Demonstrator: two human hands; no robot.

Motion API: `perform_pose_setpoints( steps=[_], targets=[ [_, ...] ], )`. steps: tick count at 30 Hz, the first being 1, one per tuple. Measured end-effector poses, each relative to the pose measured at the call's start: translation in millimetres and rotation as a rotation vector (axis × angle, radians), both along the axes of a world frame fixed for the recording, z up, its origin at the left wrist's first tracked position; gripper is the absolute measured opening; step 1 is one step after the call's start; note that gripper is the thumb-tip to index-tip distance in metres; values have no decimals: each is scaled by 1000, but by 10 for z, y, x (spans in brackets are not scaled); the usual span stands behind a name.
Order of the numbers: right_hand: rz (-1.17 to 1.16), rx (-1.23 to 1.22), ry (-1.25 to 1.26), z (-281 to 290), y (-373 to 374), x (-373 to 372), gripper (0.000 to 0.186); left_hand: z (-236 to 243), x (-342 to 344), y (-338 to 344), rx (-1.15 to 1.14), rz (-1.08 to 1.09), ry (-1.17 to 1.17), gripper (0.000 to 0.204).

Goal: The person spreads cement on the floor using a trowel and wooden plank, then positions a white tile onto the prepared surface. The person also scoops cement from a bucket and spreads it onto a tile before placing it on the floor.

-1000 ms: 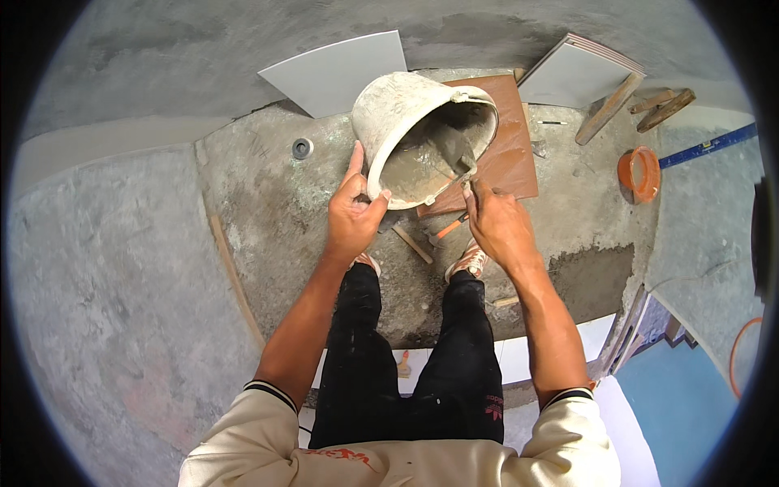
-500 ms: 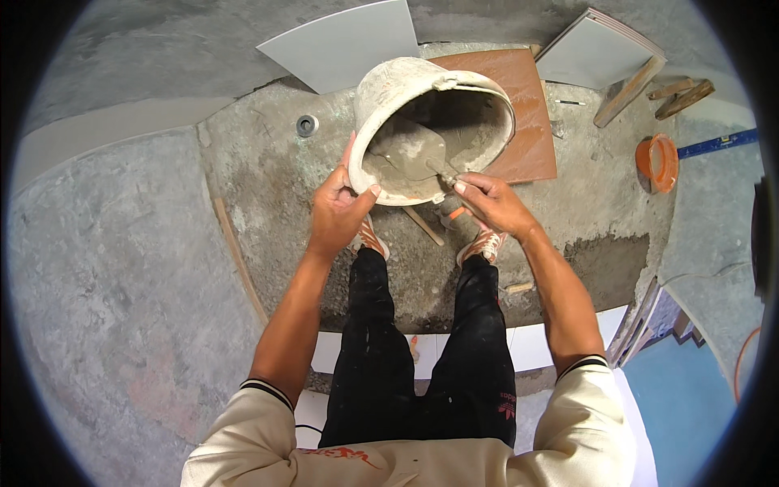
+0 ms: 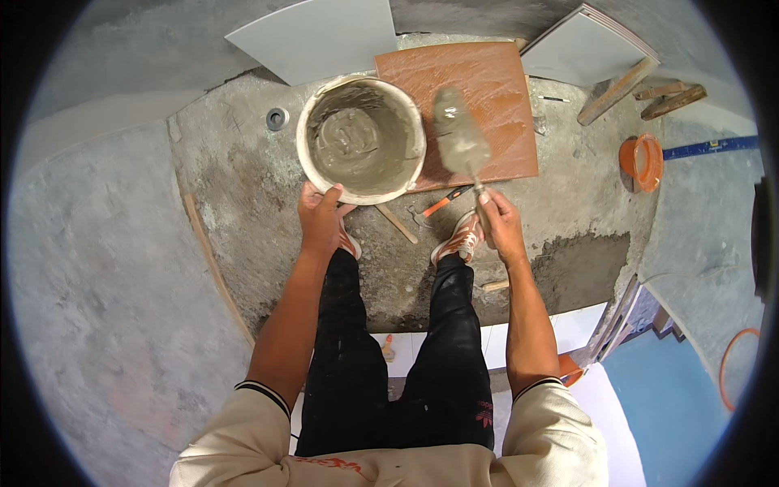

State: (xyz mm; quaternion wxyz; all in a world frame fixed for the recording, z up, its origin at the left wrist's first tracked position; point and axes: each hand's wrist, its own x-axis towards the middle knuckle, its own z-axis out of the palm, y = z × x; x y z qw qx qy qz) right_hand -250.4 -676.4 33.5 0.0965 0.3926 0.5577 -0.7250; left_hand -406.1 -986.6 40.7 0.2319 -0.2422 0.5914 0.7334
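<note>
My left hand (image 3: pixel 320 215) grips the near rim of a pale, mortar-crusted bucket (image 3: pixel 381 196), its thumb over the edge. Wet grey mortar (image 3: pixel 349 138) lies in the bottom and coats the inside walls. Closed round the handle of a trowel (image 3: pixel 461 134), my right hand (image 3: pixel 501 223) holds it to the right of the bucket. The blade carries a smear of wet mortar and hangs over a reddish-brown tile (image 3: pixel 515 105), hiding part of it.
A hammer (image 3: pixel 445 201) with an orange-and-black handle lies by my right shoe. White tiles (image 3: pixel 320 40) lean at the back. An orange bucket (image 3: pixel 647 162) and blue level (image 3: pixel 714 147) are at right. Damp mortar (image 3: pixel 588 268) covers floor near a white tile row (image 3: pixel 519 334).
The bucket has swung from tilted toward the right to more upright, shifting left. My right hand has lifted the trowel out of it, carrying mortar over the brown tile.
</note>
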Motion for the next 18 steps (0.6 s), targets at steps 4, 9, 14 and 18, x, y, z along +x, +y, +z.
perform_pose_setpoints(
  steps=[4,9,14,18],
  targets=[
    [144,742,-68,-548,149,-135,42,-170,78,-165,-109,32,-47,23],
    [378,1044,-268,-715,34,-621,44,-346,119,-392,-86,71,-81,23],
    [436,1091,-392,-522,100,-640,47,-374,137,-468,-88,89,-138,24],
    [380,1186,-279,-684,332,-503,44,-484,140,-559,-95,51,-163,27]
  ],
)
